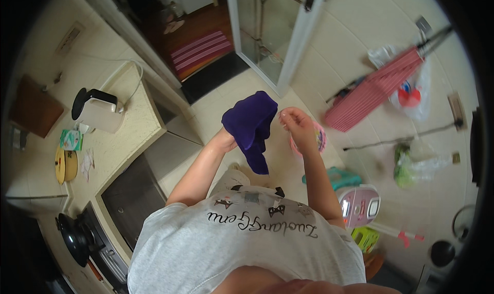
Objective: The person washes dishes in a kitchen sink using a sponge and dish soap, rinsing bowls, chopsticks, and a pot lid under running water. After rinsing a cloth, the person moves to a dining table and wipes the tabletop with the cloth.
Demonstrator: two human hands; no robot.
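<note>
A dark purple cloth (251, 118) is draped over my left hand (227, 140) and covers its fingers. One corner of it hangs down towards my body. Only the wrist and the heel of that hand show, at the cloth's lower left edge. Just right of the cloth, a small gap away, my right hand (298, 125) is raised with its fingers loosely bent and nothing visible in them. Behind and below the right hand, a pink-rimmed container (321, 137) stands on the floor, partly hidden by the forearm.
On the left counter (148, 116) stand an electric kettle (101, 110), a green packet (71, 139) and a yellow round container (66, 164). A black wok (75, 236) sits lower left. A glazed door (266, 35) stands ajar ahead. At right are a hanging red striped bag (376, 87) and a pink rice cooker (359, 205).
</note>
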